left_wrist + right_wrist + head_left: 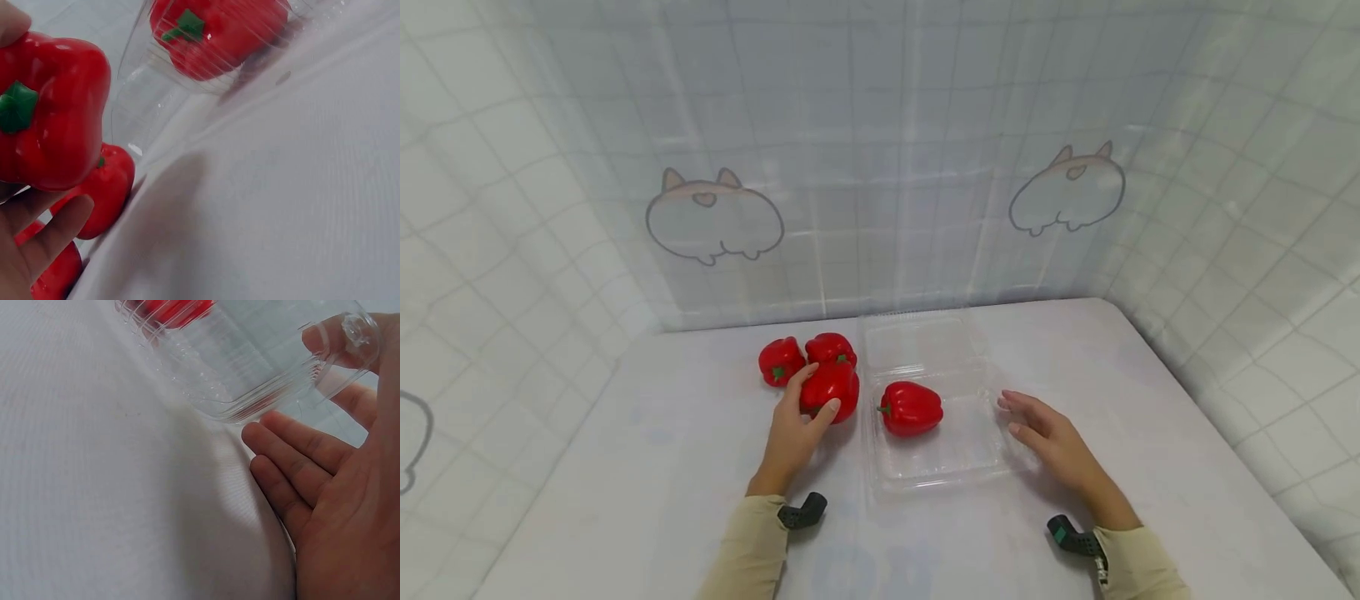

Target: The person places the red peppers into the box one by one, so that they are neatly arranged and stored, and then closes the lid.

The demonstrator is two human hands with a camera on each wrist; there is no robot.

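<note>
My left hand (795, 429) grips a red bell pepper (836, 388) between thumb and fingers, held above the table; its green stem shows in the left wrist view. A second red bell pepper (912, 409) lies on its side in the left part of a clear plastic clamshell box (958, 446), whose lid (917, 342) is folded back away from me. By the box's right wall is my right hand (1052, 437), its fingers relaxed and nothing in its grasp. In the right wrist view, the fingers (294, 459) lie close to the box's corner; whether they touch it I cannot tell.
Two more red bell peppers stand behind the held one, a left pepper (781, 362) and a right pepper (830, 347). They sit left of the lid on the white table (685, 467). A grid-patterned curtain (880, 208) rises behind the table.
</note>
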